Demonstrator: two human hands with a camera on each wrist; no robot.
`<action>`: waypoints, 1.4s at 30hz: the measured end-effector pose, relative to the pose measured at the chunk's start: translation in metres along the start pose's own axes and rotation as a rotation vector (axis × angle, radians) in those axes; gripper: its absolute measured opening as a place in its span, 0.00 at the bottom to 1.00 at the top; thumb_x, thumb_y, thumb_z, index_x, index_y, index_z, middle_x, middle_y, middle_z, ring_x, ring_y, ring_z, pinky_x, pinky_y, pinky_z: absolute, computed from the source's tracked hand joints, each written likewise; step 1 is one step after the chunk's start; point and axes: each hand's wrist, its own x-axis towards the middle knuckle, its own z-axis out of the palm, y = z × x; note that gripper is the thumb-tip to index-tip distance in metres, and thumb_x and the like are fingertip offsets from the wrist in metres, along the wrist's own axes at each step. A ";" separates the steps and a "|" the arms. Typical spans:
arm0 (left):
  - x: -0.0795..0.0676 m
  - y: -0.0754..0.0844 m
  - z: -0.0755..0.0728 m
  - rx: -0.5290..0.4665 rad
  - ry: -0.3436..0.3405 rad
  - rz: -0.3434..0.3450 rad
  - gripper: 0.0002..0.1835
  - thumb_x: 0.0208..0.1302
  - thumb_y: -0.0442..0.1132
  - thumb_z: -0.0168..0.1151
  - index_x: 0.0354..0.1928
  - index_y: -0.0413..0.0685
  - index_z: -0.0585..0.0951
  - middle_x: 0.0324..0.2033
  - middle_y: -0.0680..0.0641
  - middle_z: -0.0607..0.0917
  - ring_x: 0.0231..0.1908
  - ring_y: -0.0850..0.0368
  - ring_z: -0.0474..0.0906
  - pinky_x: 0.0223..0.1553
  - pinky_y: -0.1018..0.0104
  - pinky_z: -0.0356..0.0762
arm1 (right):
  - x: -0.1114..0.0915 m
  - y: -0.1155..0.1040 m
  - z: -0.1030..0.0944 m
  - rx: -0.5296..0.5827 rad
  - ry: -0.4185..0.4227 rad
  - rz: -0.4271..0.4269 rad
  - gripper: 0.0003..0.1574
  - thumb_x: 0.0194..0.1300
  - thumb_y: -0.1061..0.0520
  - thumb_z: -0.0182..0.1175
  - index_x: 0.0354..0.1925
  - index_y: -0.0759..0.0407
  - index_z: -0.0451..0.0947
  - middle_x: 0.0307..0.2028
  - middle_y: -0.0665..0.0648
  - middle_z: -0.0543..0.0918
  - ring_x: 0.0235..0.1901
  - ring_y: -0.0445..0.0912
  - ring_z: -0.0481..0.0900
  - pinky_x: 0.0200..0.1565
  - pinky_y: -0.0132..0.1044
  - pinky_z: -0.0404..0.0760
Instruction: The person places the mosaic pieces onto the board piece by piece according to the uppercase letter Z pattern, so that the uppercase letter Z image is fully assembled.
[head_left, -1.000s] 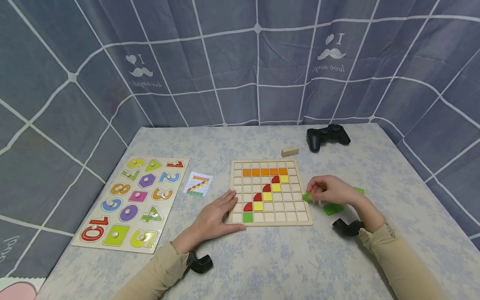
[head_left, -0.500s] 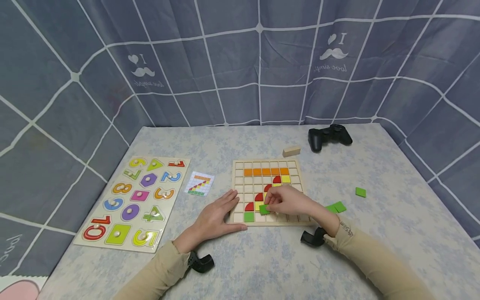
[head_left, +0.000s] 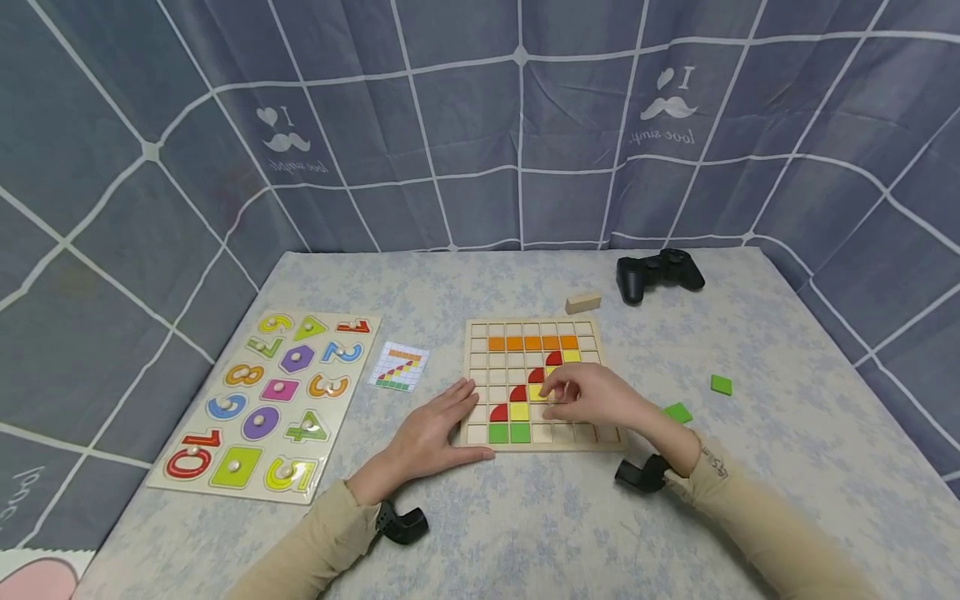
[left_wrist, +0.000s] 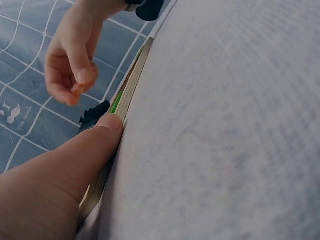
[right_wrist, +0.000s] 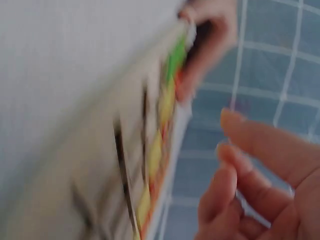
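A wooden grid board (head_left: 476, 361) lies on the table. It carries a row of orange tiles (head_left: 532, 343), a diagonal of red quarter-round tiles (head_left: 499, 412) and yellow square tiles (head_left: 519, 412), and two green square tiles (head_left: 520, 432) side by side near the bottom left. My left hand (head_left: 427, 433) rests at the board's lower left edge, fingers extended, with its thumb (left_wrist: 102, 137) against the front edge. Above the board's right half hovers my right hand (head_left: 600, 396), thumb and forefinger apart, nothing between them. Two loose green tiles (head_left: 678, 412) lie right of the board, one partly behind the right wrist.
A pattern card (head_left: 400, 367) lies left of the board, beside a number-and-shape peg puzzle (head_left: 258, 408). Behind the board are a small wooden block (head_left: 583, 303) and a black game controller (head_left: 660, 273). A grey checked curtain (head_left: 465, 125) encloses the back and sides.
My right hand carried a green tile from the right onto the board and released it beside the first green one. It has since moved slightly back to the right. The left hand stays put.
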 end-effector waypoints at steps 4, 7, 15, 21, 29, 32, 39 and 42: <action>0.000 -0.001 0.000 0.008 -0.001 0.000 0.47 0.52 0.67 0.61 0.64 0.38 0.69 0.67 0.43 0.64 0.68 0.52 0.55 0.62 0.56 0.63 | -0.017 0.015 -0.029 0.067 0.011 0.021 0.08 0.57 0.52 0.68 0.34 0.52 0.80 0.25 0.46 0.77 0.25 0.41 0.73 0.27 0.33 0.73; 0.000 -0.001 0.000 0.011 0.000 0.000 0.47 0.52 0.67 0.61 0.64 0.37 0.70 0.67 0.43 0.64 0.68 0.52 0.55 0.62 0.55 0.63 | -0.032 0.027 -0.047 0.083 0.042 0.057 0.08 0.58 0.53 0.67 0.35 0.54 0.80 0.25 0.48 0.77 0.24 0.42 0.72 0.28 0.33 0.72; 0.000 -0.001 0.001 0.000 -0.001 0.006 0.47 0.52 0.68 0.61 0.64 0.38 0.69 0.67 0.43 0.63 0.68 0.53 0.55 0.62 0.55 0.63 | -0.067 0.076 -0.066 0.232 0.066 0.023 0.15 0.57 0.59 0.67 0.41 0.66 0.79 0.26 0.52 0.78 0.24 0.43 0.73 0.27 0.34 0.75; 0.000 0.000 0.001 0.002 -0.001 0.003 0.47 0.52 0.68 0.61 0.64 0.38 0.69 0.67 0.43 0.63 0.68 0.53 0.55 0.62 0.55 0.63 | -0.077 0.111 -0.065 0.329 -0.034 0.009 0.18 0.58 0.63 0.66 0.45 0.69 0.76 0.31 0.58 0.80 0.27 0.43 0.76 0.29 0.34 0.77; 0.000 0.000 0.001 -0.002 0.002 0.000 0.47 0.52 0.67 0.61 0.64 0.37 0.69 0.67 0.42 0.63 0.68 0.52 0.55 0.63 0.55 0.62 | -0.079 0.125 -0.064 0.366 -0.115 -0.011 0.20 0.56 0.65 0.66 0.47 0.69 0.75 0.28 0.56 0.78 0.24 0.44 0.74 0.26 0.35 0.74; 0.000 0.000 0.000 -0.006 -0.002 -0.003 0.47 0.52 0.67 0.62 0.64 0.37 0.69 0.67 0.42 0.63 0.68 0.52 0.54 0.63 0.55 0.62 | -0.078 0.126 -0.064 0.355 -0.135 -0.036 0.21 0.55 0.65 0.67 0.47 0.69 0.75 0.26 0.56 0.76 0.23 0.44 0.70 0.24 0.36 0.72; 0.000 0.000 0.000 -0.006 -0.008 -0.008 0.47 0.52 0.66 0.62 0.64 0.37 0.69 0.67 0.43 0.63 0.68 0.53 0.54 0.63 0.55 0.61 | -0.077 0.124 -0.063 0.304 -0.161 -0.039 0.21 0.53 0.63 0.69 0.45 0.67 0.76 0.24 0.60 0.73 0.20 0.43 0.66 0.22 0.36 0.70; 0.000 0.001 0.000 -0.006 -0.007 -0.007 0.47 0.52 0.66 0.62 0.64 0.37 0.69 0.67 0.42 0.63 0.68 0.53 0.54 0.63 0.55 0.61 | -0.077 0.120 -0.064 0.269 -0.147 0.023 0.20 0.52 0.61 0.70 0.43 0.66 0.78 0.25 0.56 0.76 0.19 0.41 0.66 0.22 0.34 0.70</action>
